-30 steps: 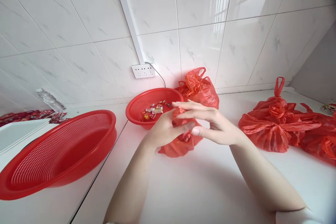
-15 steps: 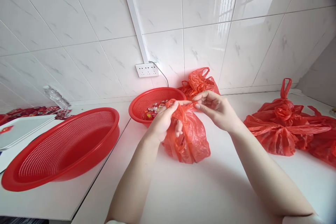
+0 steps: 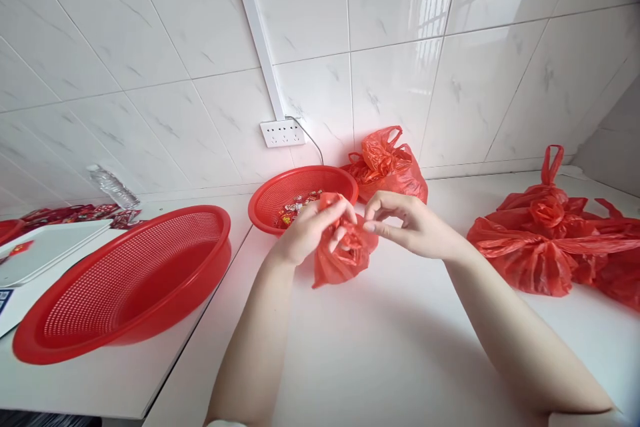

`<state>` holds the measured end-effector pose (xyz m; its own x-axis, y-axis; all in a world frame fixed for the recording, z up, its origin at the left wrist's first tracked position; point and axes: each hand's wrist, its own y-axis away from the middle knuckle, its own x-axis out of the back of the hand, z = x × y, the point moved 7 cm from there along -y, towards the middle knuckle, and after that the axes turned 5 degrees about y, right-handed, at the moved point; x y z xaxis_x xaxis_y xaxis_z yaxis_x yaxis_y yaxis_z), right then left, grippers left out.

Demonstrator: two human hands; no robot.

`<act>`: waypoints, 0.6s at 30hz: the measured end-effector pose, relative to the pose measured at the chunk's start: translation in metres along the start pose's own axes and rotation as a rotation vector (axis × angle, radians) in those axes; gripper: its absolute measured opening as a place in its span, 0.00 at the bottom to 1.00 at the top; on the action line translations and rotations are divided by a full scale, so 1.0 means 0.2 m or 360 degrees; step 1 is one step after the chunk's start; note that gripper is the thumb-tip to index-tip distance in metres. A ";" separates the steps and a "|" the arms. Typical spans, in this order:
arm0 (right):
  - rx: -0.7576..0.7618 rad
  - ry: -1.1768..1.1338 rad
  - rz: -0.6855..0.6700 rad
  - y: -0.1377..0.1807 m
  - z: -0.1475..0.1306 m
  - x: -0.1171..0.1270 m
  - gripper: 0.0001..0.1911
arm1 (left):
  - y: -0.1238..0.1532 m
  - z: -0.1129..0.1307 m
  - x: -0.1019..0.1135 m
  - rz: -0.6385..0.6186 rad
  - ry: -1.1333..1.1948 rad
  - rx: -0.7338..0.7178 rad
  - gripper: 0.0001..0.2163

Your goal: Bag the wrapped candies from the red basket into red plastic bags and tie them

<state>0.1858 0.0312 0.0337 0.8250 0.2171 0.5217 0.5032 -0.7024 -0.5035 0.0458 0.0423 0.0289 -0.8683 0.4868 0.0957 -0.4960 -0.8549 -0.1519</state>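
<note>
A thin red plastic bag (image 3: 345, 263) is bunched up above the white table, in front of the smaller red basket. My left hand (image 3: 313, 227) is closed around its gathered top, with part of the plastic showing between the fingers. On the bag's right side, my right hand (image 3: 410, 223) has thumb and fingertips curled together at the edge of the plastic, pinching it. The bag's lower part hangs down creased; what it contains, if anything, cannot be made out.
Behind my left hand stands a red basket (image 3: 260, 203) with small wrapped packets (image 3: 290, 213). Filled red bags sit by the wall (image 3: 397, 170) and at right (image 3: 537, 247). A large red basket (image 3: 215, 223), white tray (image 3: 60, 247) and plastic bottle (image 3: 115, 187) are left.
The bag has gone from hanging full and wide to a smaller, crumpled bunch. My right hand has shifted slightly down, and the view has moved a little.
</note>
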 end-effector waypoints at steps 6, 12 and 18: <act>-0.0262 -0.0401 0.0214 -0.03 0.14 0.02 0.13 | 0.08 0.18 0.01 0.0452 -0.1149 -0.0832 0.08; -0.0217 -0.0822 0.0222 -0.04 0.15 -0.02 0.23 | 0.01 0.15 -0.03 0.0116 -0.0630 -0.0903 0.13; -0.0339 -0.1160 0.0361 -0.03 0.21 0.01 0.16 | 0.00 0.11 0.02 0.0138 -0.0625 -0.0877 0.15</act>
<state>0.1951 0.0648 0.0094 0.8992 0.3904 -0.1975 0.3031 -0.8814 -0.3624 0.0424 0.0401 0.0516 -0.8895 0.2305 0.3945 -0.4466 -0.6214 -0.6438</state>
